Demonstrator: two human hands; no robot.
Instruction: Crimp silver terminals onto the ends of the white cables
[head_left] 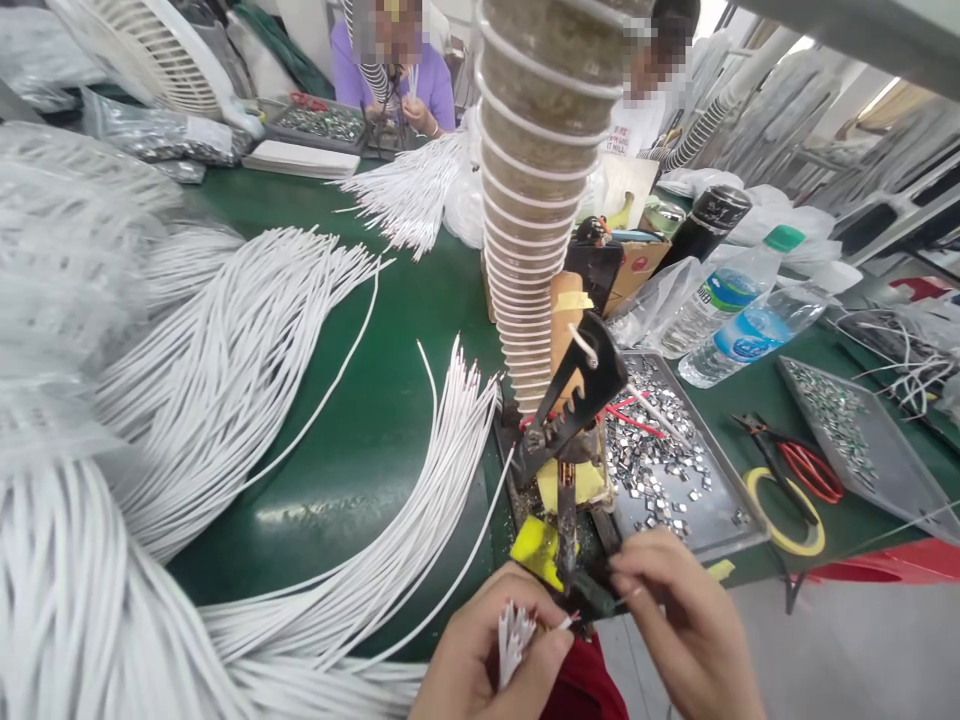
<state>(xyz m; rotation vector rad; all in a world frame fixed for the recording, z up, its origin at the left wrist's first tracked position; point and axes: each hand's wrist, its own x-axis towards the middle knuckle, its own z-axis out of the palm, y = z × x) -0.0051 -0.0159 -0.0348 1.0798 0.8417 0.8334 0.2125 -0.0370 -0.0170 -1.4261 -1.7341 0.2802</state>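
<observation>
My left hand is closed round a small bunch of white wire ends at the bottom of the view. One wire from it reaches right toward the base of a black press tool. My right hand is pinched with thumb and fingers at that same spot, holding something small that I cannot make out. The tool stands at the table's near edge, with yellow tape at its foot. A metal tray of small shiny metal pieces lies just right of the tool.
Big bundles of white wires cover the green table on the left. A ribbed hose hangs above the tool. Water bottles, red-handled scissors, a yellow tape ring and a second tray lie right. Two people sit across the table.
</observation>
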